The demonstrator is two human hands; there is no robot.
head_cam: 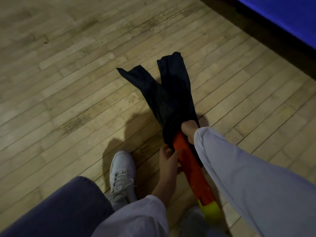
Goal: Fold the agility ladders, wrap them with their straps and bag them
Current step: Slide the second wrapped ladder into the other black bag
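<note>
Denim knee and white sneaker were planted at 7 o'clock, probably to brace the crouch. The folded ladder bundle was laid from 5 o'clock toward centre: stiff orange plastic slats, with a yellow-green end nearest. Its far end was already sheathed by the bag.

The left hand was curled on the bag's hem beside the bundle, with the thumb against the orange. This was likely done to hold the mouth open and draw it down. The right hand was buried at the mouth, fingers hidden by cloth, so its grip could not be told.

The bag was thin, limp black nylon, with the empty part splayed in two flaps toward 12 o'clock. Worn plank floor was seen beneath, and a blue padded edge at 1 o'clock.
</note>
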